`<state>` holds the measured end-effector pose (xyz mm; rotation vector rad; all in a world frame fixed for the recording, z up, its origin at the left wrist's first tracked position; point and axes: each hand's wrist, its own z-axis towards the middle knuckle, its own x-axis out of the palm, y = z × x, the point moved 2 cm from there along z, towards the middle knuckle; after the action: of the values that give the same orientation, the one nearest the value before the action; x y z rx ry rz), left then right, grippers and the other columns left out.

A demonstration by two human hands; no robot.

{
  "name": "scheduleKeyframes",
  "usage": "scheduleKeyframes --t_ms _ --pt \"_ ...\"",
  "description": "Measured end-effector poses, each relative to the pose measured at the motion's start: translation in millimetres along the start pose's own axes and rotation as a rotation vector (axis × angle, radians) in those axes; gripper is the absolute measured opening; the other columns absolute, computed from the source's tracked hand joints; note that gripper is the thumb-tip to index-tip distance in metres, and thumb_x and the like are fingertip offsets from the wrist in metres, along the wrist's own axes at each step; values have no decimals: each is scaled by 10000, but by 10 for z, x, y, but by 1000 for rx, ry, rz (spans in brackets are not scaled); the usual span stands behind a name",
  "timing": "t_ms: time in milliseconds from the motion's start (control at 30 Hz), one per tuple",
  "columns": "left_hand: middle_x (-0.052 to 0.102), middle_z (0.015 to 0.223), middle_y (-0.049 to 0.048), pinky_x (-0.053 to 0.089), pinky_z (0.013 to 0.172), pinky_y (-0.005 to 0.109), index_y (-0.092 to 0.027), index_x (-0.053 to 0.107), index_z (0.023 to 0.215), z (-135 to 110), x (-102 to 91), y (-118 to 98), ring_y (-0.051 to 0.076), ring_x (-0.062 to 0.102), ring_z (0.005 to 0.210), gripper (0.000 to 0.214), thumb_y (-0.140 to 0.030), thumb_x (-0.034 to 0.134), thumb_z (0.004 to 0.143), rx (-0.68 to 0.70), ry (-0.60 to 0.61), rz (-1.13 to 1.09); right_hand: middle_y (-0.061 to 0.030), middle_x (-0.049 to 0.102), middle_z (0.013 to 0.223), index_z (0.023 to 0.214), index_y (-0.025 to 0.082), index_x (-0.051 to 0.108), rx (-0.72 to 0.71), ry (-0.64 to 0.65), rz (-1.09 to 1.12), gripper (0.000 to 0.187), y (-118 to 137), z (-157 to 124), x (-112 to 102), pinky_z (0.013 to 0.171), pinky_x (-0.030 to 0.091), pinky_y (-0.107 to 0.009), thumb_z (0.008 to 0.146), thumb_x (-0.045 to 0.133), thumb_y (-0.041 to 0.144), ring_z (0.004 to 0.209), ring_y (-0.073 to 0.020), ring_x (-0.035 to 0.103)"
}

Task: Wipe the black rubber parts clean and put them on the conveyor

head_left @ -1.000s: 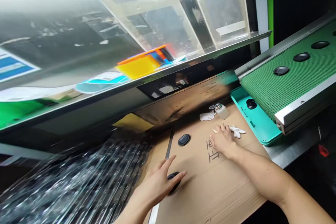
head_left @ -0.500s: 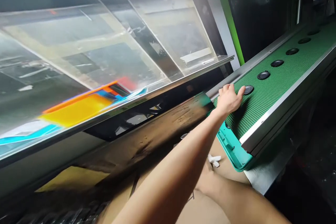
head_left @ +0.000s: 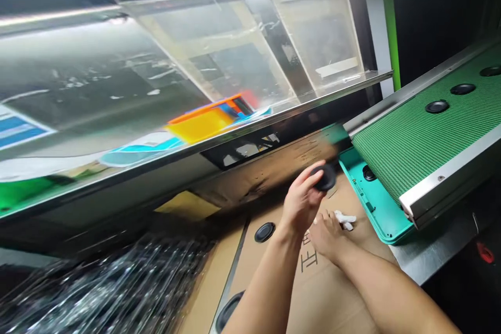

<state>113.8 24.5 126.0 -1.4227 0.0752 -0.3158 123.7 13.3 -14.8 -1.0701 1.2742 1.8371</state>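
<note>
My left hand [head_left: 301, 198] is closed in a pinch on one side of a black disc [head_left: 325, 178], the rest of its rim standing free of my fingers. The disc is in the air above the cardboard [head_left: 321, 302], tilted, near the teal tray [head_left: 385, 222] at the low end of the green belt [head_left: 422, 141]. My right hand [head_left: 326, 229] is low by the cardboard with its fingers bent, just beside a crumpled white piece [head_left: 345, 219]; I cannot tell whether anything is under those fingers.

To handle the disc well, I would grip by the rim, firm enough to stop it turning and light enough to spare the flat face from smears. A steady wrist matters, since a one-sided pinch could let the free edge swing.

My left forearm hides part of a second disc [head_left: 230, 310] at the edge of the cardboard, and a third disc [head_left: 265, 232] lies flat between it and my hands. I cannot tell how close the arm is to the hidden one, so a raised elbow seems the safer posture. The right hand is best left low and loose, out of the left one's way
</note>
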Motion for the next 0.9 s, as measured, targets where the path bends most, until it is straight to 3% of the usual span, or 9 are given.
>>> scheduleKeyframes --t_ms 67,133,233,333,467,600,700,800,900 --pt "707 891 20 392 463 189 -209 696 1080 -233 -707 296 107 592 645 357 -306 691 737 -160 -209 -108 -192 636 1152 1131 123 676 12 -17 -48 302 -5 2 6 915 424 -455 960 445 218 1109 -317 533" --pt "694 834 15 332 402 176 -192 695 1027 -405 -1216 624 80 540 560 279 -253 663 756 -256 -316 -226 -166 636 1158 1144 153 665 16 -26 -86 291 -17 -9 -2 901 429 -428 956 461 241 1086 -298 536" --pt "710 856 33 378 411 170 -168 690 980 -521 -1573 1028 76 565 561 194 -175 634 794 -315 -383 -422 -140 643 1137 1110 185 671 23 -56 -96 266 -66 -18 -28 902 430 -408 946 483 277 1076 -285 529" --pt "724 881 52 559 628 235 -149 673 910 -504 -1633 1232 121 671 720 107 -112 609 832 -345 -382 -584 -116 646 1124 1141 205 671 24 -219 -35 278 -113 10 -92 933 438 -394 928 508 278 1061 -269 532" --pt "737 936 112 598 815 387 -105 673 918 -442 -1627 1295 198 714 843 97 -119 581 890 -350 -283 -646 -125 613 1221 1232 176 648 -125 -505 148 345 -41 30 -181 1013 440 -382 930 533 297 1116 -256 534" --pt "739 980 148 560 928 430 -94 685 963 -439 -1615 1279 239 706 956 209 -200 504 958 -348 -165 -804 -113 608 1218 1241 204 661 -265 -449 173 344 80 14 -99 984 468 -383 924 561 294 1102 -253 547" --pt "739 983 137 527 990 437 -106 691 975 -448 -1579 1257 246 691 1014 321 -279 421 1005 -365 -81 -923 -121 607 1211 1260 213 665 -200 -403 106 357 77 18 19 970 472 -408 927 564 299 1088 -265 548" --pt "741 939 115 521 1002 412 -111 692 947 -452 -1546 1274 222 698 970 326 -254 406 1011 -402 -102 -916 -135 608 1183 1272 198 663 -117 -417 88 367 93 3 103 967 472 -419 945 550 322 1081 -270 547" --pt "740 1007 146 515 1017 420 -100 696 986 -447 -1522 1313 243 692 1034 367 -289 383 1018 -426 -95 -934 -129 592 1204 1288 212 657 -186 -359 102 371 221 -31 155 950 478 -389 952 549 328 1077 -258 542"
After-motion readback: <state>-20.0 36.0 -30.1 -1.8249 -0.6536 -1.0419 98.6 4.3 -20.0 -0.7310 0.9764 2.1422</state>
